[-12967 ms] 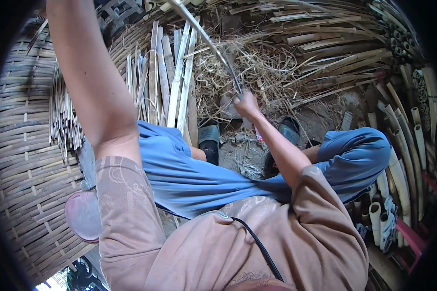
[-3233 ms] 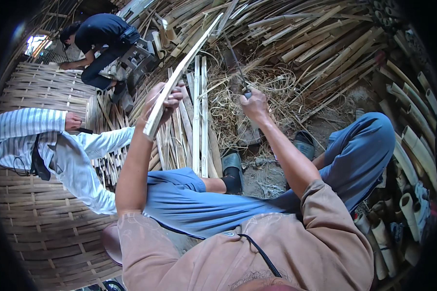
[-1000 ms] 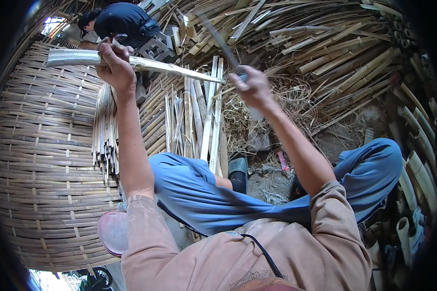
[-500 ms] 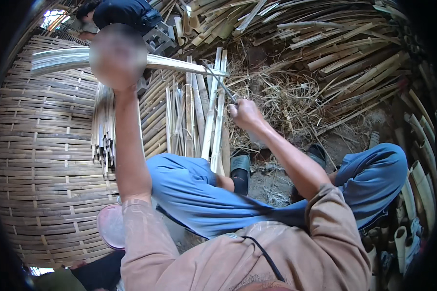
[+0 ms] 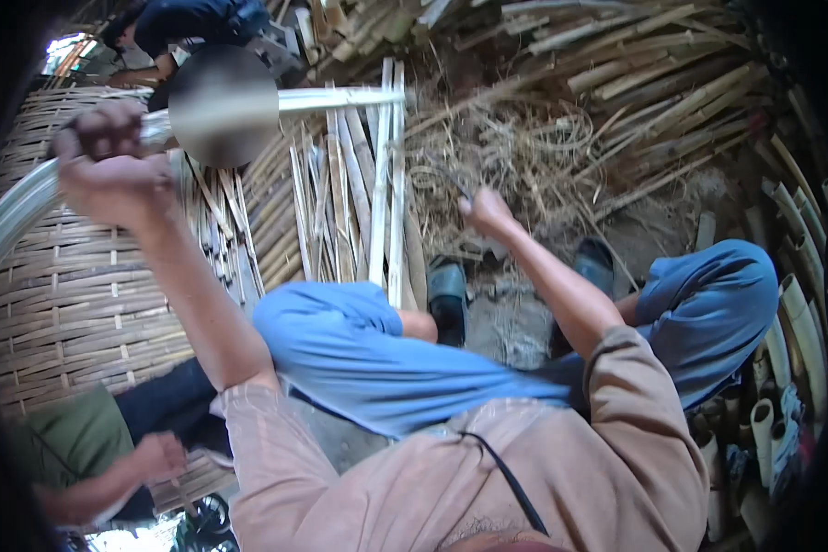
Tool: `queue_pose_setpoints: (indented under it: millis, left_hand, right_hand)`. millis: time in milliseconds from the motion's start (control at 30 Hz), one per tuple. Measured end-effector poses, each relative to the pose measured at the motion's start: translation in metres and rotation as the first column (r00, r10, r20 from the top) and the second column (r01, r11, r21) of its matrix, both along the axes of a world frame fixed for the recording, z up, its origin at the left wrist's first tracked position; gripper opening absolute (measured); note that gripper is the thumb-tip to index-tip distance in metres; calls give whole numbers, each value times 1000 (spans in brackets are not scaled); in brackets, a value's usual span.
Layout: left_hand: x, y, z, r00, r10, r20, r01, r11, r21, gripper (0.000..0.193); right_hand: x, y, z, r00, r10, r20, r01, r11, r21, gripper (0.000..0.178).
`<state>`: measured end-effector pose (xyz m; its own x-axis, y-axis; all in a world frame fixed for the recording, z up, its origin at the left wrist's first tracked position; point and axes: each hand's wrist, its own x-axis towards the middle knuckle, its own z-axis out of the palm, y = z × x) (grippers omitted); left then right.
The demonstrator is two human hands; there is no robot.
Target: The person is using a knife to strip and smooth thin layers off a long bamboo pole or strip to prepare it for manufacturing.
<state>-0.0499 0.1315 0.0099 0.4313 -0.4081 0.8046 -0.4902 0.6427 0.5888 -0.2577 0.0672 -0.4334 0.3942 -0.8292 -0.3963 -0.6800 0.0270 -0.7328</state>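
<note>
In my left hand (image 5: 110, 170), fingers curled tight, is a long bundle of pale bamboo strips (image 5: 336, 98). From the fist its left part bends down toward the picture's edge, and its other end reaches right over standing split bamboo; a round blur covers part of it. My right hand (image 5: 489, 213) is closed around a knife (image 5: 463, 189), whose blade is smeared by motion and points up and left. The knife is apart from the bundle, above a tangle of thin bamboo shavings (image 5: 543, 138) on the ground.
A woven bamboo mat (image 5: 74, 294) spreads at the left, beside upright strips (image 5: 391, 184). Split bamboo (image 5: 653, 64) is heaped at far right, with cut tubes (image 5: 762, 419) nearby. One person (image 5: 198, 23) sits at the back; another person's hand (image 5: 161, 455) shows lower left.
My left hand has moved left and slightly nearer, and the bundle has shifted left. My right hand has drawn the knife away from the bundle's end. Another person's hand has appeared lower left.
</note>
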Motion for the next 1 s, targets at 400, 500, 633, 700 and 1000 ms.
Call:
queue_pose_setpoints:
  millis: [400, 500, 633, 700, 1000]
  left_hand:
    - [50, -18, 0, 983, -123, -139, 134, 988, 72, 29]
    - [69, -20, 1, 967, -199, -158, 214, 974, 80, 28]
    - [107, -8, 18, 881, -442, -169, 463, 879, 113, 27]
    - [89, -23, 2, 919, -365, -147, 383, 916, 123, 28]
    - [57, -10, -4, 969, -183, -168, 199, 976, 84, 30]
  right_hand:
    - [-2, 1, 94, 933, -264, 243, 289, 955, -73, 22]
    - [14, 19, 143, 929, -152, 337, 182, 981, -61, 16]
    - [14, 40, 172, 888, 98, 449, 70, 937, -342, 11]
    - [5, 23, 119, 967, -40, 250, 120, 942, -314, 10]
    - [15, 38, 173, 929, 70, 363, 4, 980, -198, 7]
